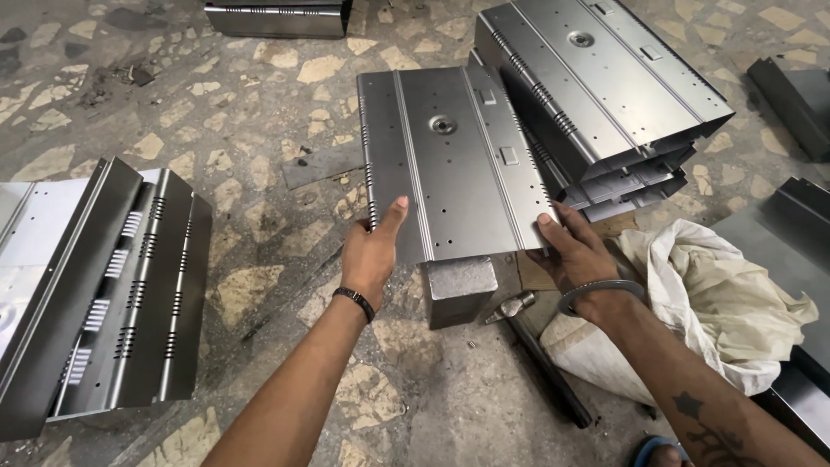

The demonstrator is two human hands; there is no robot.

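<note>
A bent grey sheet-metal panel point(454, 160) with a round boss, small holes and side slots lies tilted in front of me, its near end over a steel block point(458, 287). My left hand point(372, 251) grips the panel's near left corner, thumb on top. My right hand point(577, 251) holds the near right corner, thumb on the upper face. A black band sits on my left wrist, a metal bangle on my right.
A stack of like panels point(605, 86) stands at the back right. Slotted panels point(121, 285) lie at the left. A white sack point(718, 303) is at the right, dark metal parts point(795, 95) beyond it. A hammer point(519, 304) rests beside the block on the stone floor.
</note>
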